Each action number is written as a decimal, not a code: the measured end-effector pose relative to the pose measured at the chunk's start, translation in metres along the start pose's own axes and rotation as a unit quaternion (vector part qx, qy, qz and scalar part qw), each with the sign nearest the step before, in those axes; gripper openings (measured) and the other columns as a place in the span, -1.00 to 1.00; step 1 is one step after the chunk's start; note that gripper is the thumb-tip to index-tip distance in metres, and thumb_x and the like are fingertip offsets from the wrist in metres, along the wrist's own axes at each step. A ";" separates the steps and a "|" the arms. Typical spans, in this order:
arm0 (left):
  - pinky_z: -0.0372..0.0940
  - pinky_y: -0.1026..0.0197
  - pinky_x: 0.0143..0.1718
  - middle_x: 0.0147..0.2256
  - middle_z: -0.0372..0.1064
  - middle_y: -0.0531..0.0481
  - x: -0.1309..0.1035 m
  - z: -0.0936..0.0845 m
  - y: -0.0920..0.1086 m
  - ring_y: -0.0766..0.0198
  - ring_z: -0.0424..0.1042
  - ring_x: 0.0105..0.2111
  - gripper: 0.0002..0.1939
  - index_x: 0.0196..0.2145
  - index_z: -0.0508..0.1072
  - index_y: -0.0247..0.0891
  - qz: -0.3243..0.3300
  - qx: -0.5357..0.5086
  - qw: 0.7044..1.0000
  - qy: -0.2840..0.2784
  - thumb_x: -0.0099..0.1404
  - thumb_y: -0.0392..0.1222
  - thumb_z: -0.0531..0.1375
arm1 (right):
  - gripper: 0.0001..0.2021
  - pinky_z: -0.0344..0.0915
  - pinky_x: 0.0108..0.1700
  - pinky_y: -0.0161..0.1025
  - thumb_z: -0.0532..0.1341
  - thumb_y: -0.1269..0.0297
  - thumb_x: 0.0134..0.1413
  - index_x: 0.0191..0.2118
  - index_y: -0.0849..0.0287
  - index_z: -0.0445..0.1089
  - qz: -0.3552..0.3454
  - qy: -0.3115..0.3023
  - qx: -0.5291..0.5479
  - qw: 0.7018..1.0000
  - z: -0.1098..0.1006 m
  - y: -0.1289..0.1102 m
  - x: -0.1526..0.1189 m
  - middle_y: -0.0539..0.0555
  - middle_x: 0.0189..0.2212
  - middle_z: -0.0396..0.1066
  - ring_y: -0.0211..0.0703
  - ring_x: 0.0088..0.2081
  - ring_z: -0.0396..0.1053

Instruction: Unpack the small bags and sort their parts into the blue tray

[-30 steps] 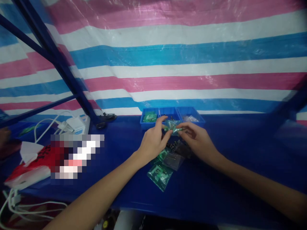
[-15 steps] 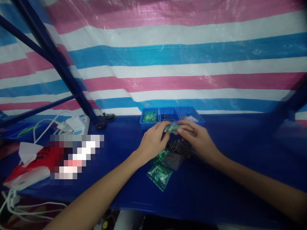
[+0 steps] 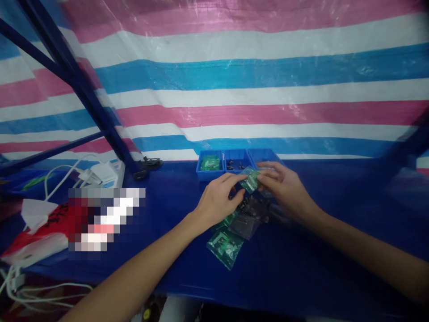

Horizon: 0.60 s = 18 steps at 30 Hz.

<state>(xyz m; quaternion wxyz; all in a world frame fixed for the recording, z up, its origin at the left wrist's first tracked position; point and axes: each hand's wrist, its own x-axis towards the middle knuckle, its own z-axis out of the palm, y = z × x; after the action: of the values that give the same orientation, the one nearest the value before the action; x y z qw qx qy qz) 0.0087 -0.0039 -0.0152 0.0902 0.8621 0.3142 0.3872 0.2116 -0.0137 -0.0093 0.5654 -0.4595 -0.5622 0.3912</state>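
Green-filled packet (image 3: 250,180) pinched at its edge by right hand (image 3: 286,187); left hand (image 3: 216,197) half-open, touching opposite edge, thumb apart, perhaps steadying it. Blue trays (image 3: 209,176) just beyond grip, likely for reach.

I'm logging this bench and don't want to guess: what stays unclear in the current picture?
All in the head view:
Parts in the held bag: too small and blurred to identify.
Right compartment of the blue tray: partly hidden by the right hand.
Red packet: right part covered by a pixelated block.
White cables: cut off by the left edge.
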 end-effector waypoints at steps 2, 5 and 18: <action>0.43 0.16 -0.25 -0.09 0.42 -0.06 0.003 -0.002 0.001 0.29 0.44 -0.28 -0.67 0.06 0.41 -0.15 -0.009 -0.021 1.000 0.013 0.34 -0.23 0.21 | -0.68 0.44 -0.31 -0.13 0.34 0.20 0.01 -0.10 0.17 0.38 -0.015 0.002 -0.022 1.000 0.002 -0.004 0.003 0.07 -0.36 0.47 -0.16 -0.44 0.44; 0.42 0.17 -0.27 -0.19 0.45 -0.03 0.015 -0.009 0.000 0.32 0.43 -0.36 -0.73 -0.05 0.49 -0.17 -0.046 -0.028 0.997 0.061 0.29 -0.16 0.29 | -0.75 0.46 -0.26 -0.11 0.34 0.22 0.00 -0.19 0.15 0.40 -0.052 0.010 -0.058 0.997 0.011 -0.010 0.019 0.14 -0.21 0.48 -0.11 -0.34 0.46; 0.33 -0.07 -0.06 -0.23 0.44 -0.17 0.059 -0.041 -0.096 0.04 0.40 -0.18 -0.74 -0.10 0.54 -0.26 -0.143 0.221 0.960 0.091 0.28 -0.24 0.17 | -0.88 0.33 0.00 -0.07 0.17 0.50 0.09 -0.37 0.28 0.46 -0.171 -0.030 -0.307 0.936 0.098 -0.001 0.150 0.09 -0.35 0.48 -0.04 -0.14 0.46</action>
<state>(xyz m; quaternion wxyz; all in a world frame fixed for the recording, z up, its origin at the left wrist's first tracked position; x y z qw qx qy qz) -0.0363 0.1037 0.0104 -0.0773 0.7680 0.5185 0.3678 0.1232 0.1380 0.0278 0.4377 -0.4958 -0.7419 0.1105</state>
